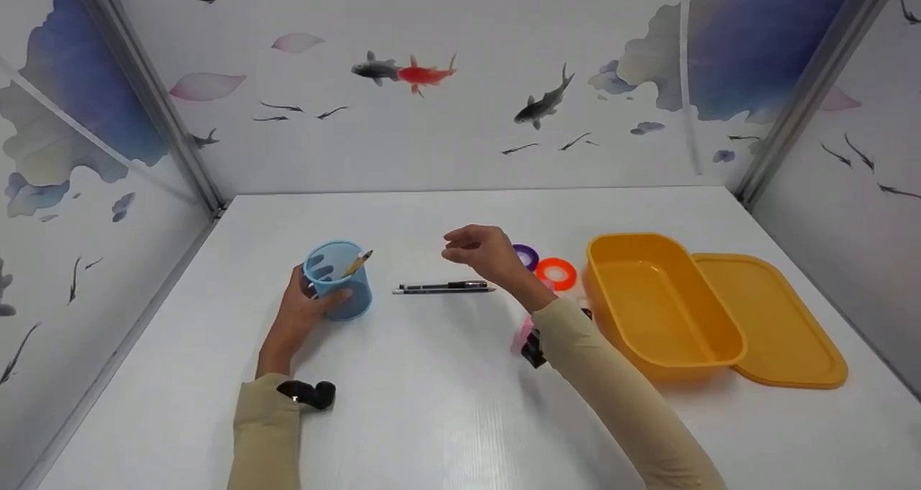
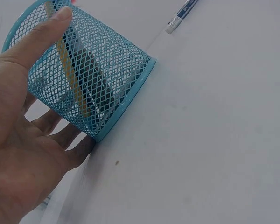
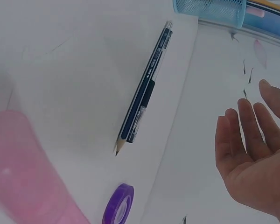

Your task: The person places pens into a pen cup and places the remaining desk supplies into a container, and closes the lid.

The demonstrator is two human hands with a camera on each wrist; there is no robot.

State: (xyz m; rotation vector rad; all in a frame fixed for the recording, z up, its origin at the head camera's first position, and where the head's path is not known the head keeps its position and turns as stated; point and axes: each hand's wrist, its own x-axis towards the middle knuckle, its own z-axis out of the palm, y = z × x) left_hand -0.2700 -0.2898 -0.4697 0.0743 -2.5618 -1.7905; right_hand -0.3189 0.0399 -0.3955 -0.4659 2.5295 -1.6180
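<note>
My left hand (image 1: 298, 317) grips a light blue mesh pen holder (image 1: 352, 304), thumb on the near side and fingers around the far side. A yellow pencil (image 1: 357, 263) leans out of its rim, and a dark slim item (image 2: 88, 70) shows through the mesh beside it. To the right, my right hand (image 1: 489, 254) hangs above the table with loosely bent fingers and nothing in them. A dark blue pencil (image 3: 139, 100) with an eraser end and a black-gripped pen (image 3: 149, 93) lie side by side on the table, left of and below that hand.
Purple tape (image 1: 530, 255) and orange tape (image 1: 557, 273) rolls lie beyond my right forearm. Something pink (image 1: 519, 335) is partly hidden under the wrist. At the right stands a yellow box (image 1: 665, 317) beside its flat yellow lid (image 1: 784, 324). Printed panels surround the white table (image 1: 432, 404).
</note>
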